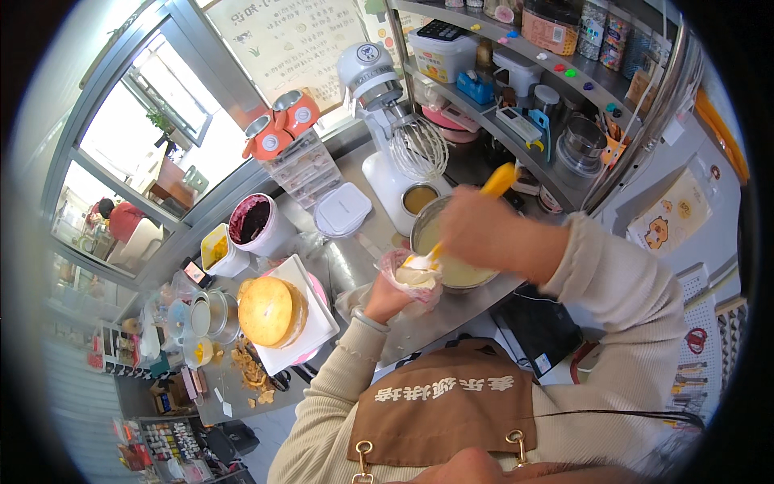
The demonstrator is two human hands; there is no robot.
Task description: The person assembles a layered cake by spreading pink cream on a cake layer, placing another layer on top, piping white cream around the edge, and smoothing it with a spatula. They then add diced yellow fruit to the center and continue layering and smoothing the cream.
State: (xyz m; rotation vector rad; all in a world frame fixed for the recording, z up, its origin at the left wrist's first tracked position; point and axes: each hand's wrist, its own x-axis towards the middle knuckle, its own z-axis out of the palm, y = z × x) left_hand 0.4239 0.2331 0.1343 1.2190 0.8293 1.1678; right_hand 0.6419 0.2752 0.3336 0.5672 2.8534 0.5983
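Observation:
My left hand (390, 295) grips a clear plastic piping bag (427, 300), its mouth folded outward around the fingers. Pale cream (417, 277) fills the bag's opening. In my blurred right hand (478, 233) is a spatula with a yellow handle (500, 179); its tip touches the cream in the bag. Below that hand, partly covered by it, stands a metal mixing bowl (417, 233) of pale cream. To the left, a round sponge cake (269, 308) with a pale layer at its side rests on a white square board (314, 327).
A stand mixer (378, 103) with a whisk stands behind the bowl. Tubs of dark purple filling (251, 221) and yellow fruit (216, 251) line the window side. Cake scraps (251, 366) lie beside the board. Loaded metal shelves (526, 127) rise at right. Someone in red sits beyond the window.

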